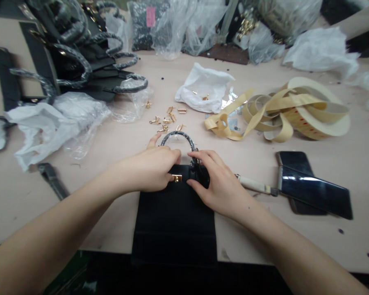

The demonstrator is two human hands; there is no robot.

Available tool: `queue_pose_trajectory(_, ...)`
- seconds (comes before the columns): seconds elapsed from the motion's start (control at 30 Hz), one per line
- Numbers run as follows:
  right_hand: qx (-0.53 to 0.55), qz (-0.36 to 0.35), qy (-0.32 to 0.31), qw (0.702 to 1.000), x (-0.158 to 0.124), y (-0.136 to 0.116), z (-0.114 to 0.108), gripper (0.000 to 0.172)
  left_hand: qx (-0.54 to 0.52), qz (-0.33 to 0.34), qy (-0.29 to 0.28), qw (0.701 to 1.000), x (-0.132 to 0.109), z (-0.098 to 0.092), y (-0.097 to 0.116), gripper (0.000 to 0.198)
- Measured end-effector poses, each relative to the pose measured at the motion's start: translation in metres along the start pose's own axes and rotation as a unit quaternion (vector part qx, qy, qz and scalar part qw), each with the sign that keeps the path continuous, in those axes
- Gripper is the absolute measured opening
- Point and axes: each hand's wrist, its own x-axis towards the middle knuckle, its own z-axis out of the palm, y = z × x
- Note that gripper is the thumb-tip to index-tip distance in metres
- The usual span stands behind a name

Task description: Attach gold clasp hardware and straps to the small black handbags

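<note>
A black handbag piece (175, 221) lies on the table in front of me, its lower end reaching the near edge. Its round handle (178, 133), wrapped in clear film, arches up at the far end. My left hand (155, 168) is closed on the bag's upper left part, its thumb by a small gold clasp (177, 178). On the right side, my right hand (217, 176) grips the bag's upper corner near the handle's base, thumb on the near face and fingers on the far side. Part of the bag's top is hidden under both hands.
Loose gold fittings (166, 120) lie beyond the bag, near an opened white wrapper (203, 90). Rolled tan tape (320, 106) sits to the right, with two stacked phones (316, 190) and a pale-handled tool (255, 184) nearer. Finished-looking bags (76, 61) crowd the left; a black tool (52, 180) lies below.
</note>
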Motion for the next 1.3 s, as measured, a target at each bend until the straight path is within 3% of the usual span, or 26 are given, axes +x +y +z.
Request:
queue_pose_trajectory(0.1, 0.019, -0.004, -0.006, 1.0, 0.002, 0.0, 0.0, 0.07, -0.044, 0.001, -0.039, 0.998, 0.001, -0.006, -0.004, 0.014)
queue_pose_trajectory(0.33, 0.015, 0.001, -0.008, 1.0, 0.002, 0.004, 0.002, 0.053, -0.075, 0.0, -0.102, 0.992, 0.009, -0.019, -0.009, 0.03)
queue_pose_trajectory(0.5, -0.064, -0.074, 0.059, 0.993, -0.004, -0.005, 0.001, 0.03, -0.067, 0.013, -0.075, 0.995, 0.006, -0.016, -0.012, 0.032)
queue_pose_trajectory(0.63, -0.103, -0.125, 0.016, 0.987, -0.003, -0.016, 0.003, 0.012, -0.062, 0.031, -0.042, 0.997, 0.001, -0.006, -0.015, 0.029)
queue_pose_trajectory(0.87, -0.148, -0.126, -0.082, 0.978, 0.01, -0.021, 0.014, 0.011, -0.141, 0.068, 0.053, 0.986, 0.001, 0.018, -0.021, 0.027)
queue_pose_trajectory(1.3, -0.195, -0.269, -0.134, 0.934, 0.026, -0.009, 0.016, 0.025, -0.216, 0.096, 0.082, 0.968, 0.006, 0.024, -0.029, 0.019)
